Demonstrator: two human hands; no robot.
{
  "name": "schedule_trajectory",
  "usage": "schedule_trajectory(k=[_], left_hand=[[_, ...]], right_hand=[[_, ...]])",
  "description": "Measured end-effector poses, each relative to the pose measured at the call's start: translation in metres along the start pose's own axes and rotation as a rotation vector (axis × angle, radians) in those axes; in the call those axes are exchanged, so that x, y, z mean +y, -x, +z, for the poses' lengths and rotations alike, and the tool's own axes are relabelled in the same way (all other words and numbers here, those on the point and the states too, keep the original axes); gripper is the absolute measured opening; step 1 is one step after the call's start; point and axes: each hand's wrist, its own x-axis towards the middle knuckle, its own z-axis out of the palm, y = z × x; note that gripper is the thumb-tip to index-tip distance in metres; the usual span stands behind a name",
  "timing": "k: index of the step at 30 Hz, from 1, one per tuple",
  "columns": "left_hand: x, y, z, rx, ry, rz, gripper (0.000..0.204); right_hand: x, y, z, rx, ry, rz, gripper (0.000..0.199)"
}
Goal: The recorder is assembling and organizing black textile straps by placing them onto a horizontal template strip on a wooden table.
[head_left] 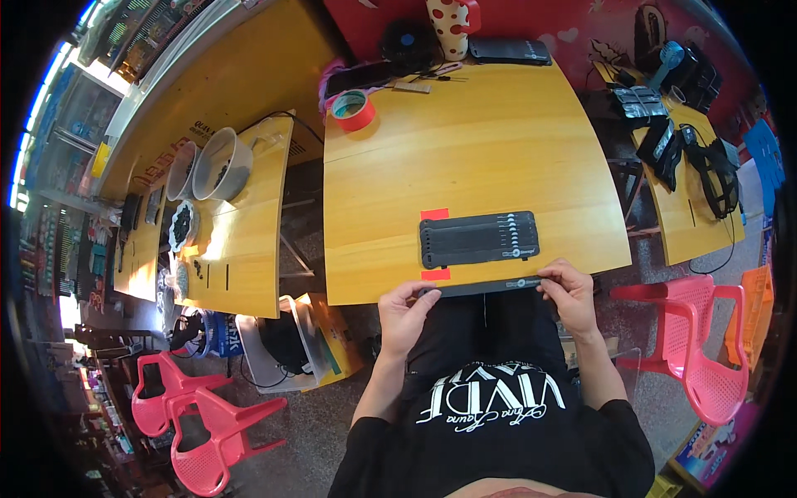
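Stretched level along the near edge of the table is a narrow black strip (481,288) with a pale printed mark near its right end. My left hand (403,315) pinches its left end between thumb and fingers. At the other end, my right hand (571,297) grips it the same way. Just beyond it lies a flat black panel of several matching strips (469,239) side by side, with small holes at the left and white marks at the right. One piece of red tape (434,214) sits at its upper left corner, another red piece (436,275) at its lower left.
A red tape roll (354,110) stands at the far left of the table (548,149). At the back are a spotted cup (452,29), a comb (411,88) and another black panel (509,51). Side tables hold clear tubs (222,164) and black straps (712,174). Pink chairs (689,340) flank me.
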Motion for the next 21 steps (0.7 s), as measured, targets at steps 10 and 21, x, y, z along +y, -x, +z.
schedule_trajectory(k=[10,21], left_hand=[[-0.013,-0.023,0.0,0.158,0.096,0.072,0.017],[-0.01,-0.038,-0.001,0.166,0.058,-0.017,0.017]], right_hand=[[0.003,-0.022,0.006,0.09,0.333,-0.186,0.015],[0.011,-0.04,0.005,0.117,0.394,-0.151,0.011]])
